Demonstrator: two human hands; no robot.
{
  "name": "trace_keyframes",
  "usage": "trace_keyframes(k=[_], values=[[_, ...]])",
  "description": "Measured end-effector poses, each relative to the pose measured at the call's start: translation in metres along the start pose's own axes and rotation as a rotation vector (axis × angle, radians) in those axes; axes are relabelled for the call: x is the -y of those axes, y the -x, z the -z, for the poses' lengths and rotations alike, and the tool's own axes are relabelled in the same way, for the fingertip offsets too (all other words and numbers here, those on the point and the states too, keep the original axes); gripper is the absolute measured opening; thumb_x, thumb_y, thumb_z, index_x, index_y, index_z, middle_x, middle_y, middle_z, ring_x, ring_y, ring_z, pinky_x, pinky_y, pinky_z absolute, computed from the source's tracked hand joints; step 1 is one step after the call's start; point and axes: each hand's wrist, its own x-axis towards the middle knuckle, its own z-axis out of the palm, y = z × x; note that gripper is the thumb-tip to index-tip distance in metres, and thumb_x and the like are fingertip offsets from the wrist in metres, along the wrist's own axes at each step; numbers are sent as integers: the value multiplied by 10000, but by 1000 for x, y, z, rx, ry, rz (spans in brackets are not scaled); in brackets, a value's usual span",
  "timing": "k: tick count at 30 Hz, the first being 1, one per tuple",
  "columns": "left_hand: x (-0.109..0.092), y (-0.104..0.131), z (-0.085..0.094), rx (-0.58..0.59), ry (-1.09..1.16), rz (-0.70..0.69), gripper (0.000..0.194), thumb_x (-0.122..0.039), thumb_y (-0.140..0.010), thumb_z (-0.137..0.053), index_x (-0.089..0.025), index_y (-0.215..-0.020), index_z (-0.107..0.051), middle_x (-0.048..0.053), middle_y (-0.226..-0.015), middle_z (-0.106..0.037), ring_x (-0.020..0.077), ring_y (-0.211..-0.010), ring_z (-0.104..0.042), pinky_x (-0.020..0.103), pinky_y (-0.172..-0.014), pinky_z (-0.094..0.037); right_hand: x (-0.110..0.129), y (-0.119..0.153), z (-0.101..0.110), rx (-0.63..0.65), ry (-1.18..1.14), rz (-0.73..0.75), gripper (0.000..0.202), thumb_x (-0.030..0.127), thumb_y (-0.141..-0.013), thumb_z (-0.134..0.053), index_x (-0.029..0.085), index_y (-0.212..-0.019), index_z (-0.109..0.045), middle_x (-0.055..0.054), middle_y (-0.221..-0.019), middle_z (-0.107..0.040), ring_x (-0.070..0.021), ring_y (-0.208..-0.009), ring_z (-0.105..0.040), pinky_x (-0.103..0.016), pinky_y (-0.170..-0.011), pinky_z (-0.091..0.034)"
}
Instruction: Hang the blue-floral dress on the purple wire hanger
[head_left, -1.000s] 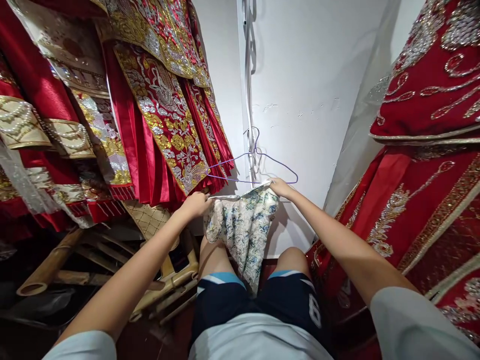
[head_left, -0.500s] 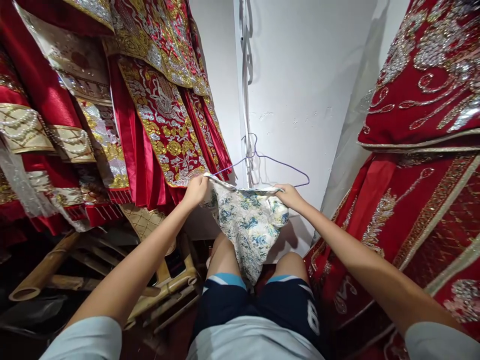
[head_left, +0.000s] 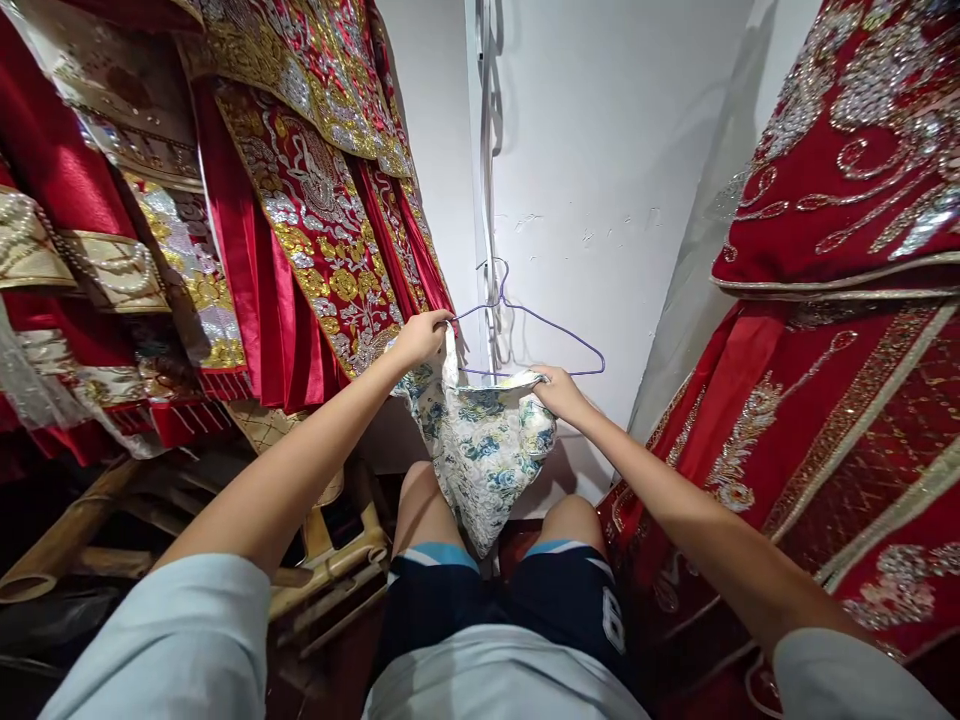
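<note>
A white garment with a blue and yellow floral print point(head_left: 487, 455) hangs between my hands, its lower part narrowing over my knees. My left hand point(head_left: 426, 338) is closed on a strap-like upper edge of it, close to the left end of a purple wire hanger point(head_left: 551, 325). Lower down and to the right, my right hand point(head_left: 561, 392) pinches the garment's other top corner. The hanger is hooked on a white upright rail point(head_left: 489, 180) at the wall. Its left arm runs behind the garment's raised edge; I cannot tell whether the strap is around it.
Red and gold embroidered costumes point(head_left: 300, 200) hang at the left. A red beaded costume point(head_left: 840, 230) fills the right side. A bamboo chair or rack point(head_left: 337, 580) stands low at the left. White wall point(head_left: 600, 120) lies behind the hanger.
My left hand has risen and moved right to the hanger's left end, pulling up a strap of the garment. My right hand has shifted slightly left, still gripping the corner.
</note>
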Motion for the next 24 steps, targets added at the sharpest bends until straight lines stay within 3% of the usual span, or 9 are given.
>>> trace_keyframes(k=[4, 7, 9, 11, 14, 16, 18, 21, 24], values=[[9, -3, -2, 6, -14, 12, 406, -170, -904, -428, -124, -1203, -698, 118, -1054, -736, 241, -905, -665, 310, -869, -489, 0, 3, 14, -200, -26, 35, 519, 195, -637, -469, 172, -1089, -722, -34, -765, -694, -184, -666, -564, -306, -684, -453], [14, -5, -2, 2, -30, -13, 399, -170, -886, -444, -125, -1184, -706, 119, -1091, -735, 250, -959, -670, 302, -888, -492, -2, 7, 38, -384, 38, -26, 820, 190, -655, -516, 161, -1473, -481, -21, -703, -697, -157, -501, -470, -304, -577, -441], [15, -8, -3, 24, -34, -21, 397, -180, -883, -451, -126, -1187, -700, 121, -1129, -729, 257, -993, -668, 306, -905, -493, -5, 7, 56, -457, 115, -49, 939, 190, -662, -543, 139, -1570, -312, -28, -704, -705, -164, -499, -480, -313, -577, -452], [15, -9, -4, 55, -52, -23, 402, -192, -890, -442, -126, -1200, -689, 128, -1161, -720, 269, -1030, -662, 320, -915, -493, -6, 4, 73, -436, 191, -72, 925, 193, -662, -556, 105, -1557, -342, -62, -766, -725, -177, -543, -531, -328, -609, -476], [17, -9, -5, 65, -90, -53, 412, -203, -902, -416, -117, -1210, -675, 144, -1174, -710, 284, -1065, -651, 339, -934, -488, 2, -2, 91, -260, 270, -111, 629, 212, -674, -548, 80, -1275, -674, -91, -822, -730, -196, -623, -598, -335, -651, -499], [19, -8, -5, 68, -96, -78, 415, -234, -915, -408, -108, -1215, -665, 154, -1174, -704, 293, -1065, -646, 354, -942, -484, 13, -3, 100, -106, 298, -206, 388, 242, -691, -547, 101, -966, -782, -54, -667, -679, -196, -574, -587, -320, -591, -485], [20, -6, -4, 76, -87, -95, 425, -278, -932, -396, -114, -1226, -654, 154, -1196, -694, 299, -1072, -638, 365, -940, -482, 24, -3, 107, -34, 312, -308, 246, 271, -691, -573, 124, -761, -758, -16, -516, -577, -175, -483, -528, -293, -496, -431], [19, -5, -4, 77, -77, -93, 430, -298, -938, -380, -132, -1239, -640, 143, -1229, -682, 296, -1096, -624, 363, -938, -476, 30, -1, 113, -235, 344, -257, 231, 264, -647, -635, 126, -803, -736, 6, -498, -543, -144, -453, -468, -266, -461, -368], [16, -5, -3, 94, -76, -86, 406, -290, -931, -385, -142, -1211, -640, 133, -1204, -686, 287, -1070, -624, 352, -916, -474, 22, -2, 113, -421, 382, -131, 510, 261, -634, -644, 115, -1119, -703, 15, -542, -571, -154, -477, -466, -272, -501, -376]])
